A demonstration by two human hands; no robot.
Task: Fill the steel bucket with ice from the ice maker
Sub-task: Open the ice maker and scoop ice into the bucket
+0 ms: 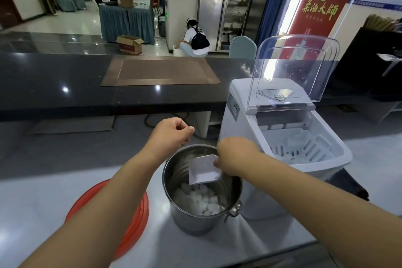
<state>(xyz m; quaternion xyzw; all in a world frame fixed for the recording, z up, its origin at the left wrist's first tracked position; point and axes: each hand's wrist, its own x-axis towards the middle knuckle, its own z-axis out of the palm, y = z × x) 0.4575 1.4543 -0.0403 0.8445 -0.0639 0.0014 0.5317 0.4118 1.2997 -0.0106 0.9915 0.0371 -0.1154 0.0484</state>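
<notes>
— Two hands: fingers?
— Right hand (236,156) grips white scoop (203,173), tipped mouth-down so ice (200,201) falls into steel bucket (185,222); left hand (171,131) curled, empty (likely kept clear).
— Bucket?
— Near worktop's (272,235) front edge, just beside ice maker (239,119): short carry.

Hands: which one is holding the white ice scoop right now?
The right hand: it grips the white ice scoop, tipped into the steel bucket. The left hand is curled and holds nothing.

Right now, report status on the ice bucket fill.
Left hand curled, holding nothing visible. Right hand grips white scoop, tipped into steel bucket. Ice covers bucket bottom, far from full. Ice maker lid up, nothing blocking.
</notes>
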